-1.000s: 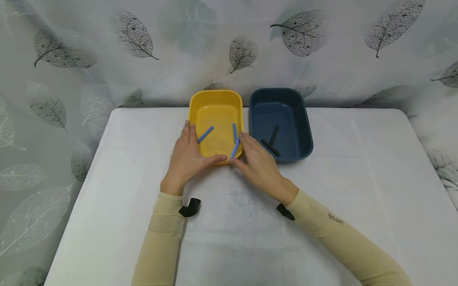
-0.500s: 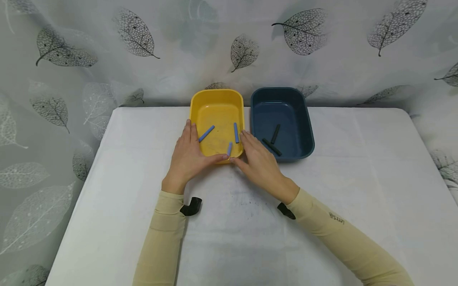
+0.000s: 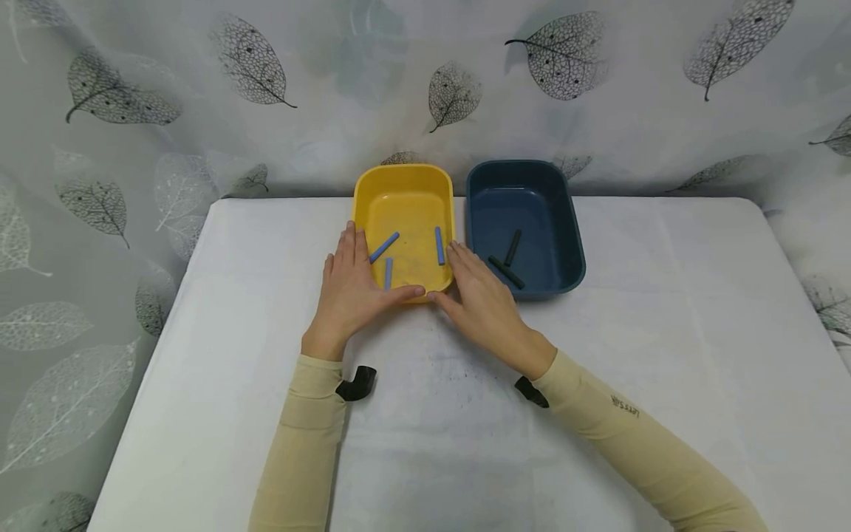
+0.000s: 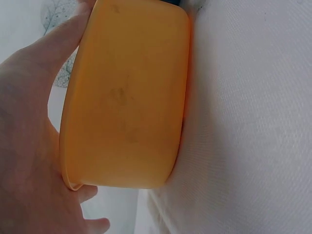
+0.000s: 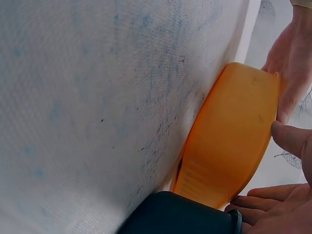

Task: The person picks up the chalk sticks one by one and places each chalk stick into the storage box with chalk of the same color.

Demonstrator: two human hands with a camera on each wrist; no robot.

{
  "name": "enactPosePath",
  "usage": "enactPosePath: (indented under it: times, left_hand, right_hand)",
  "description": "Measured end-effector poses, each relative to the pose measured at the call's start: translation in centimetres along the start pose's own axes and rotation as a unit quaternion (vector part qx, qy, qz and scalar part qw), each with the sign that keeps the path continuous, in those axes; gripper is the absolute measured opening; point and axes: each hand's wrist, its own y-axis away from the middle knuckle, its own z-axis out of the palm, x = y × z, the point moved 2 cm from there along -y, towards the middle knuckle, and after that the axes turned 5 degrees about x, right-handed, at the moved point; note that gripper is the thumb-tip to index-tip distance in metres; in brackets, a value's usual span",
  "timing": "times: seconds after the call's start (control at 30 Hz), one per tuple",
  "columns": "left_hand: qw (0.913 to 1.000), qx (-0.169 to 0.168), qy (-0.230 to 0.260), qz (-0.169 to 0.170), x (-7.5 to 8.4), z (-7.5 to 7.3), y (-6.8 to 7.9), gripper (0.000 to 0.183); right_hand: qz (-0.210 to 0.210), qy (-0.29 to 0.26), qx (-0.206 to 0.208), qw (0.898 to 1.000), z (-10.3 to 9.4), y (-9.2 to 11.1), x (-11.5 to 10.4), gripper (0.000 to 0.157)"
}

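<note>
A yellow plastic tub stands at the back of the table, with three short blue chalk-like sticks inside: one slanting at the left, one near the left thumb, one by the right wall. My left hand lies along its left side, fingers straight and thumb stretched over the front rim. From the right, my right hand touches the tub's front right corner with extended fingers and thumb; both thumb tips nearly meet. The right wrist view shows the tub between the two hands.
A dark blue tub with two black sticks stands just right of the yellow one, close to my right fingers. A white cloth with dark specks covers the table. Behind hangs a leaf-print curtain.
One blue stick has rolled leftward across the yellow tub, from beside the right thumb to near the left thumb. The other sticks and both hands stay nearly in place.
</note>
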Motion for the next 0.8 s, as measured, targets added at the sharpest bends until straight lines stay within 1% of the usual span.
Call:
enactPosePath:
  times: [0.2,0.37,0.53,0.67,0.8]
  left_hand:
    - [1.0000,-0.001,-0.001,-0.002,0.0,-0.1,0.0,0.138]
    - [1.0000,-0.003,-0.001,-0.005,-0.1,0.0,0.1,0.140]
    - [0.9999,-0.010,-0.001,-0.006,0.1,0.0,0.3,0.137]
    - [0.9999,-0.010,-0.005,0.002,0.4,0.0,0.6,0.134]
    - [0.9998,-0.010,-0.010,0.015,1.0,-0.2,1.3,0.131]
  right_hand:
    - [0.003,-0.003,0.005,1.000,0.0,0.0,0.0,0.081]
    - [0.008,-0.001,0.000,1.000,0.0,0.1,-0.1,0.081]
    - [0.014,0.001,-0.003,1.000,-0.1,0.4,0.0,0.078]
    - [0.008,0.002,0.004,1.000,-0.2,0.8,0.0,0.076]
    - [-0.004,0.008,0.015,1.000,-0.3,1.2,0.0,0.077]
